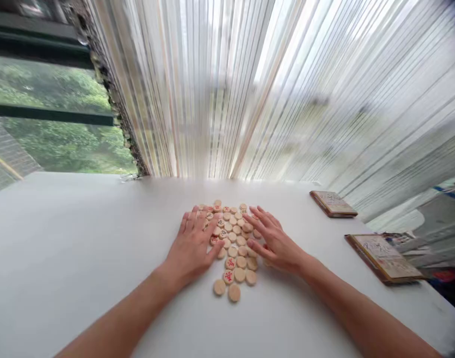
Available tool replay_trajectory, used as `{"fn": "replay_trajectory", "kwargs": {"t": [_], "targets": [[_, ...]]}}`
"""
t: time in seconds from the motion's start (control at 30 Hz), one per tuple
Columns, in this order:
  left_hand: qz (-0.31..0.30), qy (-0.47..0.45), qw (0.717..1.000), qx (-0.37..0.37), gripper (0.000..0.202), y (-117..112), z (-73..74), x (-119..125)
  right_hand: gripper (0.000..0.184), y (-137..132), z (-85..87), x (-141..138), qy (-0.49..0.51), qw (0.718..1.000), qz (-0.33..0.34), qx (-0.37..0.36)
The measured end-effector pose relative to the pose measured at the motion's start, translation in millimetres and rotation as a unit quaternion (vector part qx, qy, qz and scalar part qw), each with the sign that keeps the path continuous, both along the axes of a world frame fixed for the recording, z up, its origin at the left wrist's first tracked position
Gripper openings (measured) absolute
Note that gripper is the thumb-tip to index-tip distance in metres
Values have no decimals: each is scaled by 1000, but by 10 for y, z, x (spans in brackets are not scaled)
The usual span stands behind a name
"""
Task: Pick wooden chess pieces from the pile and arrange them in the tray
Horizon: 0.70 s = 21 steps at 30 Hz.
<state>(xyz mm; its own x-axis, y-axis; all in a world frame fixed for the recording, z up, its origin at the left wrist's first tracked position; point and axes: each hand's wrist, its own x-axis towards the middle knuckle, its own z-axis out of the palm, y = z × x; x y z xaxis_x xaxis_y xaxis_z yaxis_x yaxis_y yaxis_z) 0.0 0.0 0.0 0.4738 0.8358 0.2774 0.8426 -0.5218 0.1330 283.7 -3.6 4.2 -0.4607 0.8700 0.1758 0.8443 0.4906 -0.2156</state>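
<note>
Several round wooden Chinese chess pieces [232, 237] lie in a loose cluster on the white table [93, 258]. Some show red or dark characters, such as the red-marked piece [230, 263]; many others show a plain face. My left hand [192, 241] rests flat along the cluster's left side, fingers stretched forward and covering some pieces. On the right side my right hand [274, 241] has its fingers apart, touching or just over the pieces at that edge. Neither hand grips a piece. Two plain pieces, one of them the nearest piece [234, 293], lie closest to me.
Two flat brown-edged boxes or books, a far one [333, 204] and a nearer one [384, 258], lie along the table's right edge. A string curtain [227, 89] hangs beyond the far edge. At the left is a window [51, 109] with greenery outside.
</note>
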Motion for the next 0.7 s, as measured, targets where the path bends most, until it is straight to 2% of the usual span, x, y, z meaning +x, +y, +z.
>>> {"fn": "replay_trajectory", "kwargs": {"t": [0.1,0.2,0.47,0.6,0.7], "targets": [[-70,9,997,10,65,-89,6,71,70,-85,11,-79,-35,998,59,-15],[-85,24,996,4,68,-136,11,112,71,-113,10,-115,-57,996,74,-11],[21,61,998,-28,72,-53,13,58,70,-13,-53,31,-42,999,-7,-15],[74,55,995,-26,76,5,-35,13,70,5,-75,97,-19,999,-29,-18],[92,41,995,-21,77,24,-36,-12,69,19,-52,146,10,999,-43,-13]]}}
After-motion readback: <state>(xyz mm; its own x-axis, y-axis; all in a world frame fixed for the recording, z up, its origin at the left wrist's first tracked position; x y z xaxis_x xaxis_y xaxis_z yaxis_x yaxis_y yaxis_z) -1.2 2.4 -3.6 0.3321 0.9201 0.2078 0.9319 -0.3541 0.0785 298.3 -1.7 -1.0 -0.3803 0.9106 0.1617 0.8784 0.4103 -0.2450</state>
